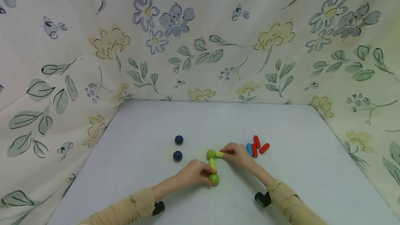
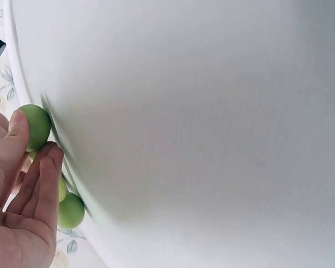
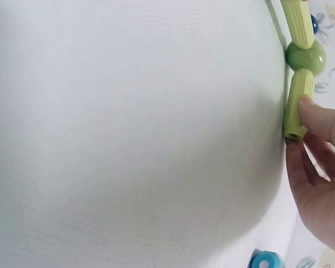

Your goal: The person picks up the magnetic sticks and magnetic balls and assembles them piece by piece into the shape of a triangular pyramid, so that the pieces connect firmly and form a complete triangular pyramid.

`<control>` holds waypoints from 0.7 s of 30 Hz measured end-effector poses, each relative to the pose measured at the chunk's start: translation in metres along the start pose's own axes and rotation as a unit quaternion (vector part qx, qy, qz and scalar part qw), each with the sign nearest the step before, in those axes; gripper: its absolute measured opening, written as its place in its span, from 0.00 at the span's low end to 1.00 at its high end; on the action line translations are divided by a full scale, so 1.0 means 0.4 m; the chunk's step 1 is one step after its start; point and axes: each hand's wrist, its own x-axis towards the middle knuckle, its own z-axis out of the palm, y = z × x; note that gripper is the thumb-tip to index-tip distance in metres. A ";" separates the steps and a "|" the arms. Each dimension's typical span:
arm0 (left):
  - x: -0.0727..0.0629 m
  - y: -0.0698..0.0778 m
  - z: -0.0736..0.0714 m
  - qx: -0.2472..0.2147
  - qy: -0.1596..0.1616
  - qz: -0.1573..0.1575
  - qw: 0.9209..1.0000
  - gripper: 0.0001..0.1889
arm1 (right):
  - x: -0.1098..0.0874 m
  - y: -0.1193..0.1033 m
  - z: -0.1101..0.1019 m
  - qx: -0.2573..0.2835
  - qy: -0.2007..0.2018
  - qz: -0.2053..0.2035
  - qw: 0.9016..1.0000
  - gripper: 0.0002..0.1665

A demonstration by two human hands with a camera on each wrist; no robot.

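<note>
Two green balls are joined by a yellow-green rod [image 1: 212,163] on the white table. My left hand [image 1: 194,173] pinches the near green ball [image 1: 214,180] between thumb and fingers; the left wrist view shows the thumb on that ball [image 2: 38,127]. A second yellow-green rod [image 3: 299,103] meets the far green ball [image 1: 210,154], pointing right. My right hand [image 1: 239,155] pinches this rod, thumb on its side and fingertips near its free, hollow end. Part of the joining rod is hidden behind the left fingers in the left wrist view.
Two dark blue balls, one farther back [image 1: 178,140] and one nearer [image 1: 177,155], lie left of the green pieces. Several red rods [image 1: 256,141] and a blue rod [image 1: 249,149] lie just beyond the right hand. Floral cloth [image 1: 200,44] hangs behind the table.
</note>
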 end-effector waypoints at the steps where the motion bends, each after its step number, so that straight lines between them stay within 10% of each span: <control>1: 0.000 0.002 0.004 -0.005 -0.006 -0.001 1.000 0.18 | 0.003 0.002 0.000 -0.002 -0.004 -0.009 1.000 0.10; 7: -0.001 0.007 0.010 -0.018 -0.019 0.002 1.000 0.18 | 0.010 0.003 0.005 -0.003 -0.017 -0.027 0.999 0.10; 15: 0.012 -0.004 -0.025 0.025 0.125 -0.019 0.992 0.12 | 0.009 0.007 0.005 0.001 -0.021 -0.034 0.999 0.10; 21: 0.018 -0.022 -0.038 0.111 0.116 0.003 0.987 0.17 | 0.013 0.007 0.008 0.021 -0.038 -0.050 0.998 0.11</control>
